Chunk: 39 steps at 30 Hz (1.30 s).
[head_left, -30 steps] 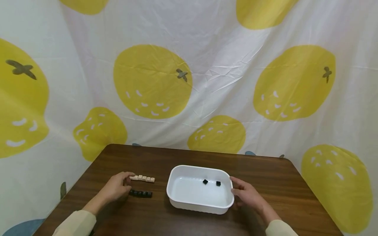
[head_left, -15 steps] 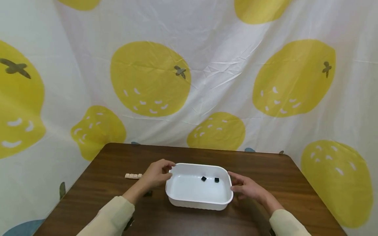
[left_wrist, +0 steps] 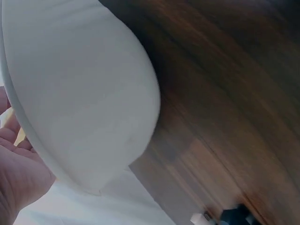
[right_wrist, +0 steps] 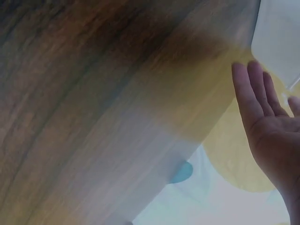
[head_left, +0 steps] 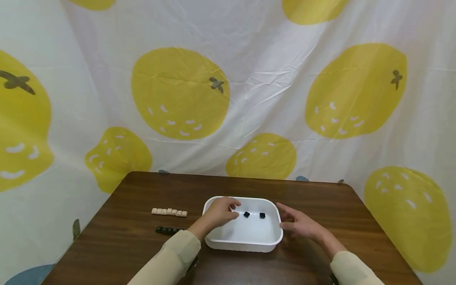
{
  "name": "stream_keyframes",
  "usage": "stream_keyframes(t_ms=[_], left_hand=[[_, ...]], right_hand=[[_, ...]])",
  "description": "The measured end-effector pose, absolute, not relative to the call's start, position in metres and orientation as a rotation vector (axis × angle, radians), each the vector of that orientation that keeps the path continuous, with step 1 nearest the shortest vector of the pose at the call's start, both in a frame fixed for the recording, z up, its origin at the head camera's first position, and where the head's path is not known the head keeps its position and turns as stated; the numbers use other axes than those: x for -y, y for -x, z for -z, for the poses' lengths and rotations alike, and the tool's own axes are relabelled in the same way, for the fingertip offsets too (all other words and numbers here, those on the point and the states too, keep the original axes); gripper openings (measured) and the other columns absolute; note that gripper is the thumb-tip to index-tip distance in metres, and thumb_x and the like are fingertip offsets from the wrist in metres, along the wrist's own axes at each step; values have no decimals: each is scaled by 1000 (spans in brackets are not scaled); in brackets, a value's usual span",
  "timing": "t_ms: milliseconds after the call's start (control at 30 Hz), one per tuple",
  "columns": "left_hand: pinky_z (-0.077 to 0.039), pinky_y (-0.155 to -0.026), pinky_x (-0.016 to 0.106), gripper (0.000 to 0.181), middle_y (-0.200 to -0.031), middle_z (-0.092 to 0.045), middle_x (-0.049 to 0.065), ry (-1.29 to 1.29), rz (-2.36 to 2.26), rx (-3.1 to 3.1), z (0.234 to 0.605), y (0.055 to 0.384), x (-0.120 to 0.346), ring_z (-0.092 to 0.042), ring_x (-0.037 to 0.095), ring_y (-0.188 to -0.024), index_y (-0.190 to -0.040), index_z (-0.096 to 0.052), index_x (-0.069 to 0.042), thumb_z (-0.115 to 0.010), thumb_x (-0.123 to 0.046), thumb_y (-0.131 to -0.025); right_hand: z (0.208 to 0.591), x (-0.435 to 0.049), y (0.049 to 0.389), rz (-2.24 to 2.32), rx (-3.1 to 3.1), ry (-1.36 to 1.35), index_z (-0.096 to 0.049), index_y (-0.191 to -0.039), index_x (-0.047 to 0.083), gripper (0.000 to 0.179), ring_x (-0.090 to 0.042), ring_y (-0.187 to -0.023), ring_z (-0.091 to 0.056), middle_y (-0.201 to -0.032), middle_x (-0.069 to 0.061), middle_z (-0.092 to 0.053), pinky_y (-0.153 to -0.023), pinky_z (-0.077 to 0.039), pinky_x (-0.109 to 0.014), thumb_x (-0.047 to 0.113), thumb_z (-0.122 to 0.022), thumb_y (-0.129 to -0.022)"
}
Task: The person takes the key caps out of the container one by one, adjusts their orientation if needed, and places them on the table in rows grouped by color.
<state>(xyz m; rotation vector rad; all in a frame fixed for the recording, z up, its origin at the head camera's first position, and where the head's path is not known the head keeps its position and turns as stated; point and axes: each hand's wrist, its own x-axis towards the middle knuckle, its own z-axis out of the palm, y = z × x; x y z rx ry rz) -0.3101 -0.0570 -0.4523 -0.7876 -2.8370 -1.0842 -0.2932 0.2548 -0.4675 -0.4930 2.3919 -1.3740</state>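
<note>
A white rectangular tray (head_left: 246,241) stands on the dark wooden table, with two black keycaps, one (head_left: 246,214) turned askew and the other (head_left: 262,215) to its right. Over the tray's left half reaches my left hand (head_left: 219,211), thumb and fingers apart, nothing visible between them; its fingertips are just left of the askew keycap. The left wrist view shows the tray's outer wall (left_wrist: 84,93) hiding part of that hand. My right hand (head_left: 303,225) is at the tray's right side; in the right wrist view its fingers (right_wrist: 248,93) are straight. Whether they touch the tray, I cannot tell.
Left of the tray lies a row of cream keycaps (head_left: 169,212). Nearer me is a row of black keycaps (head_left: 165,230), its right end hidden by my left arm. Behind the table (head_left: 320,198) hangs a lemon-print cloth (head_left: 256,99).
My left hand has moved right, from beside the keycap rows, past the tray's left rim to above its inside. My right hand has stayed by the tray's right side. The tray's keycaps have not shifted.
</note>
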Motion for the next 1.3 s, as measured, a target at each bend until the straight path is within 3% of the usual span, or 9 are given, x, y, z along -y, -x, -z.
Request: stream_keyframes(t_ms=[433, 867, 1133, 1300], left_hand=[[-48, -81, 36, 30, -95, -68, 11, 735, 938, 2958, 457, 322, 42, -61, 22, -87, -112, -71, -3, -76, -10, -82], [-48, -77, 30, 31, -91, -69, 8, 757, 834, 2976, 474, 335, 28, -61, 18, -85, -109, -72, -5, -77, -8, -79], [-45, -97, 32, 38, -117, -69, 4, 755, 590, 3048, 481, 338, 16, -61, 23, -111, -117, -71, -8, -79, -11, -79], [-48, -88, 30, 24, -102, -71, -1, 765, 505, 3060, 484, 341, 14, -63, 21, -98, -102, -75, -12, -80, -15, -79]], right_hand=[[464, -253, 289, 1223, -2523, 624, -35, -152, 0, 67, -37, -114, -56, -124, -22, -60, -81, -53, -43, 19, -65, -95], [466, -253, 284, 1267, -2431, 491, -29, -154, 1, 69, -36, -110, -57, -124, -25, -58, -78, -54, -51, 18, -63, -97], [465, -251, 282, 1278, -2426, 491, -28, -154, 1, 69, -36, -107, -58, -122, -26, -59, -72, -54, -51, 17, -64, -97], [464, -251, 282, 1276, -2426, 488, -28, -154, 1, 69, -37, -107, -59, -122, -28, -59, -72, -54, -51, 17, -63, -97]])
